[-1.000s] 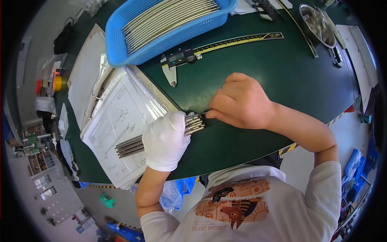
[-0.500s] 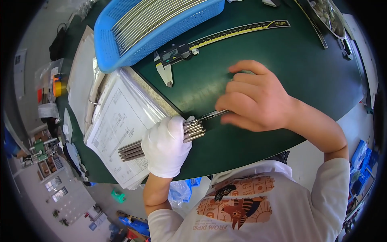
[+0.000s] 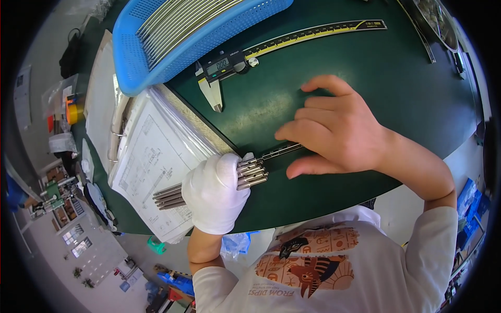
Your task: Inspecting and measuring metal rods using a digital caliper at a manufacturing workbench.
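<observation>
My left hand (image 3: 214, 193), in a white glove, is closed around a bundle of slim metal rods (image 3: 252, 173). Their ends stick out on both sides of the fist. A thin dark tool with a shiny shank (image 3: 282, 152) points out of the end of the uppermost rod, toward my bare right hand (image 3: 334, 128). That hand hovers around the tool's far end, thumb spread away from the curled fingers. Part of the tool is hidden behind the fingers, and whether they touch it I cannot make out.
On the green table (image 3: 313, 78) a digital caliper (image 3: 229, 65) lies beyond my hands. A blue basket (image 3: 177, 65) of long metal rods stands at the far left. Under my left hand is an open binder with drawings (image 3: 151, 161). A metal tray (image 3: 436, 23) sits far right.
My right thumb has moved away from the fingers, opening the grasp around the dark tool. The tool still points out of the rod end. The left hand keeps its hold on the bundle.
</observation>
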{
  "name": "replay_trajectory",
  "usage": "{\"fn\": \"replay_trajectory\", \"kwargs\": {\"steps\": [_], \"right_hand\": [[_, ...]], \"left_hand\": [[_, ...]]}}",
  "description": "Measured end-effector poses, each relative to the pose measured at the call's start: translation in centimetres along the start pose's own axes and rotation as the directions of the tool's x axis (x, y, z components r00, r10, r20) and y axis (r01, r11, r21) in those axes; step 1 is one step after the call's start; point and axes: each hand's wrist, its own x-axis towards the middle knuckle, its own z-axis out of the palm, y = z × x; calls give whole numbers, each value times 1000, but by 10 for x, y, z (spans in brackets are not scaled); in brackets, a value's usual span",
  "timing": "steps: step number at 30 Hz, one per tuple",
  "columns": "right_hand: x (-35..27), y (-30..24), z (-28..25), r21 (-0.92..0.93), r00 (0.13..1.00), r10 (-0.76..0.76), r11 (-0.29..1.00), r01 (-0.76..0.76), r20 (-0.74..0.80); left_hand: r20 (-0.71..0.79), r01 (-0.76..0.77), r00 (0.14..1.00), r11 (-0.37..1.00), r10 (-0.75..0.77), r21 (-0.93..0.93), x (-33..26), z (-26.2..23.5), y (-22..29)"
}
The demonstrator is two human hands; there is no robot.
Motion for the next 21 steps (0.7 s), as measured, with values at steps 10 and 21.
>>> {"fn": "replay_trajectory", "kwargs": {"steps": [10,21], "right_hand": [[1,0,0,-17,997,-32,999,31,-64],[-1,-1,-1,-11,1000,5,1000,-5,-6]], "left_hand": [[13,5,1000,1000,-5,-2,0,0,-2],[-45,-83,995,996,84,14,3,2,-3]]}}
